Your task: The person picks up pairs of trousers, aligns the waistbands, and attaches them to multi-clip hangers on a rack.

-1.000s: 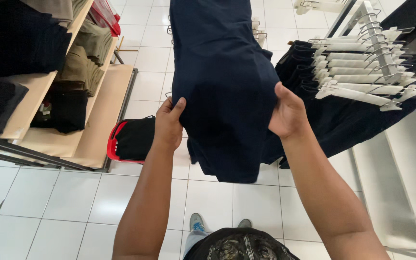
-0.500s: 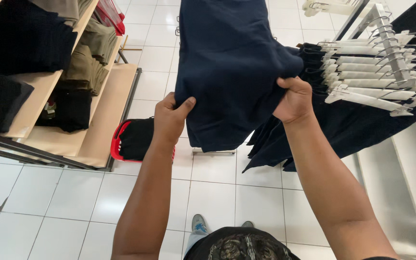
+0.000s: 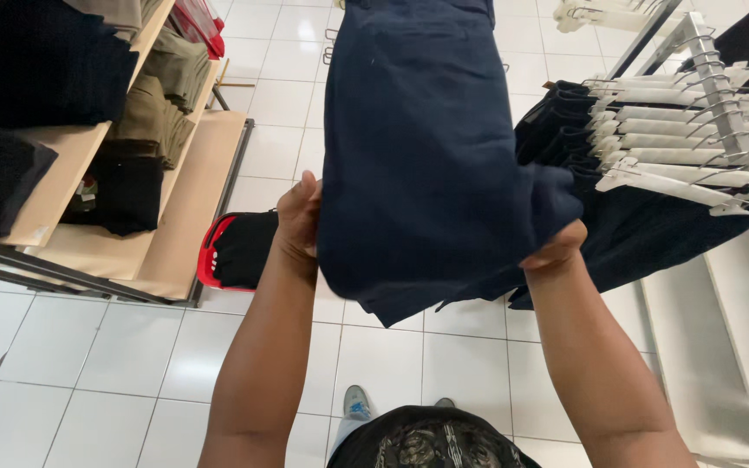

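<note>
A red plastic shopping basket (image 3: 240, 250) filled with black fabric is seen on the white tiled floor (image 3: 88, 364). A folded navy-blue cloth garment (image 3: 431, 165) is held up, clasped by the left hand (image 3: 298, 218) and right hand (image 3: 555, 250) at its lower edges, forearms raised.

Head view, steeply downward, close in

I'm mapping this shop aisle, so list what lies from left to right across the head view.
Wooden shelf of folded clothes → red basket → left hand → navy trousers → right hand → rack of white hangers.
</note>
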